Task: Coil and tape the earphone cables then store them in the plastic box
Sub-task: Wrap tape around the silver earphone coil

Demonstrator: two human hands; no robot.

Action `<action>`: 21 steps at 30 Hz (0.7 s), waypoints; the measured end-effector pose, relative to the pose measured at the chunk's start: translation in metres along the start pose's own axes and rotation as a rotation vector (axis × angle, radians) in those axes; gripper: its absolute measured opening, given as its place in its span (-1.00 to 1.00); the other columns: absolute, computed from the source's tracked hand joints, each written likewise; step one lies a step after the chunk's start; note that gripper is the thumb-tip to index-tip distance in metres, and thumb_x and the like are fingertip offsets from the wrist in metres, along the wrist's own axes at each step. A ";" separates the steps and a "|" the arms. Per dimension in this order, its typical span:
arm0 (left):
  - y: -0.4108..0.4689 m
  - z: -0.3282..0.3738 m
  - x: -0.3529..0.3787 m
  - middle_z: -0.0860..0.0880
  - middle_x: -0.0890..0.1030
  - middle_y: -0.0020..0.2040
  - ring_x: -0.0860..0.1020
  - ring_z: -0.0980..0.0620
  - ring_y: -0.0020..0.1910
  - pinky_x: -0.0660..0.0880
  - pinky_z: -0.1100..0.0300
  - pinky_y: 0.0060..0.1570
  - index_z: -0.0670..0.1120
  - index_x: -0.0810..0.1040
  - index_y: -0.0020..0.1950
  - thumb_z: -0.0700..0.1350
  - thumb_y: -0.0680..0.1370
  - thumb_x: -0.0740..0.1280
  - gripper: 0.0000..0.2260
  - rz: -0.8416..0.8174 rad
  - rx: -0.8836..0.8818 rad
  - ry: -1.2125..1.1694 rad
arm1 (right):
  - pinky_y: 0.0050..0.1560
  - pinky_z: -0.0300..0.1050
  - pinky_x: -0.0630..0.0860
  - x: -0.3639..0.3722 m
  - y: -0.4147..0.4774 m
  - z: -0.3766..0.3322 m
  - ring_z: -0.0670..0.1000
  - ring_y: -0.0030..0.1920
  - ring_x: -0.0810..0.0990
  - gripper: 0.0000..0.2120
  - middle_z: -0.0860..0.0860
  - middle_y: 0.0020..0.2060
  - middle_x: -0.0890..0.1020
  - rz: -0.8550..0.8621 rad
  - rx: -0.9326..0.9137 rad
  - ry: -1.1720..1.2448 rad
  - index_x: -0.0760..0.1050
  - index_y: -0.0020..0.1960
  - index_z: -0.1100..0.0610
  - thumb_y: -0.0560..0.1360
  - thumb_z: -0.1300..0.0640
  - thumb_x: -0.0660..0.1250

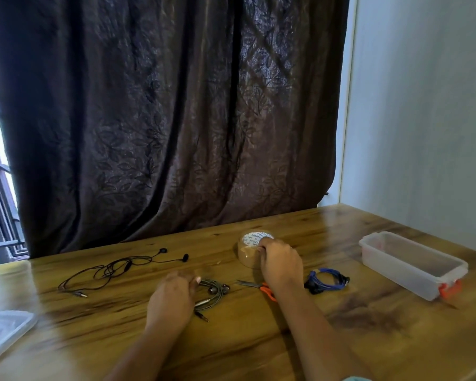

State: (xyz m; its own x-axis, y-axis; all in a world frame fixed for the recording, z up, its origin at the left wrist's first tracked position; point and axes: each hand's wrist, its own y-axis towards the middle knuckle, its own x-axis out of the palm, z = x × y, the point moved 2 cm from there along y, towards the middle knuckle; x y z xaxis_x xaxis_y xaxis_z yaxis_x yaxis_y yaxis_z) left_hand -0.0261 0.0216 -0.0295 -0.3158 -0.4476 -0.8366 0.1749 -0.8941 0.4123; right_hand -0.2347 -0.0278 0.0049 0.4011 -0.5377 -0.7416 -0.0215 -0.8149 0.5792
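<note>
My left hand [172, 298] rests on a coiled grey earphone cable [213, 294] near the table's middle, fingers curled over the coil. My right hand [279, 264] grips the near side of a brown tape roll [248, 250] that stands on the table. A coiled blue earphone cable [327, 280] lies to the right of my right wrist. An uncoiled black earphone cable [116, 269] sprawls at the left. The clear plastic box [412, 264] with an orange latch stands open at the right.
Orange-handled scissors [261, 286] lie partly under my right forearm. A clear lid [3, 331] lies at the table's left edge. A dark curtain [162, 119] hangs behind the wooden table [259, 339]; a wall stands to the right.
</note>
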 end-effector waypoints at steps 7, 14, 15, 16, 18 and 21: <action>-0.007 0.019 -0.016 0.02 0.54 0.04 0.52 0.02 -0.03 0.47 0.05 -0.08 0.01 0.60 0.13 -0.01 0.55 0.29 -0.80 0.289 0.186 0.156 | -0.20 -0.18 0.51 0.003 0.000 -0.016 -0.01 -0.11 0.62 -0.84 -0.01 -0.08 0.64 -0.063 -0.101 0.045 0.52 0.05 0.02 0.61 0.13 0.17; 0.006 0.045 -0.017 0.01 0.56 0.10 0.50 0.07 0.05 0.38 0.25 0.05 -0.08 0.54 0.23 -0.19 0.59 0.24 -0.76 0.222 0.321 -0.142 | -0.20 -0.20 0.41 -0.007 -0.002 -0.019 -0.01 -0.06 0.61 -0.83 -0.03 -0.05 0.65 -0.106 -0.182 0.102 0.55 0.08 -0.01 0.60 0.07 0.19; 0.011 0.049 -0.014 0.02 0.56 0.10 0.51 0.07 0.05 0.38 0.28 0.04 -0.06 0.53 0.24 -0.19 0.59 0.23 -0.76 0.179 0.323 -0.165 | -0.19 -0.18 0.43 -0.006 -0.002 -0.020 -0.01 -0.06 0.61 -0.84 -0.03 -0.05 0.64 -0.102 -0.207 0.100 0.55 0.07 -0.02 0.60 0.06 0.19; 0.016 0.052 -0.011 0.03 0.57 0.09 0.52 0.09 0.05 0.40 0.29 0.03 -0.04 0.52 0.24 -0.19 0.59 0.22 -0.75 0.123 0.306 -0.201 | -0.17 -0.16 0.45 -0.004 -0.002 -0.021 0.00 -0.07 0.61 -0.85 -0.04 -0.05 0.64 -0.095 -0.228 0.095 0.54 0.05 -0.03 0.60 0.06 0.20; 0.022 0.051 -0.001 0.07 0.57 0.03 0.54 0.13 0.01 0.46 0.30 0.00 0.02 0.49 0.22 -0.19 0.58 0.24 -0.76 0.037 0.271 -0.252 | -0.16 -0.15 0.47 0.001 -0.003 -0.021 0.00 -0.06 0.59 -0.86 -0.05 -0.06 0.63 -0.079 -0.251 0.097 0.54 0.03 -0.04 0.58 0.07 0.20; 0.028 0.043 0.008 0.09 0.53 -0.01 0.45 0.16 -0.02 0.47 0.21 0.02 0.02 0.48 0.17 -0.18 0.56 0.28 -0.79 0.084 0.334 -0.194 | -0.16 -0.19 0.43 0.009 0.000 -0.018 -0.01 -0.02 0.54 -0.86 -0.06 -0.05 0.61 -0.072 -0.260 0.118 0.54 0.01 -0.03 0.57 0.10 0.21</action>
State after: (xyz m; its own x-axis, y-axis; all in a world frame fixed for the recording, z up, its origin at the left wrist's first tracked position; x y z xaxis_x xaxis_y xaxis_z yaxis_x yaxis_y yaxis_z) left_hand -0.0643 -0.0076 -0.0095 -0.4893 -0.4859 -0.7242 -0.0948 -0.7959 0.5980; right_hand -0.2145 -0.0288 0.0046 0.4974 -0.4387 -0.7484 0.2407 -0.7590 0.6049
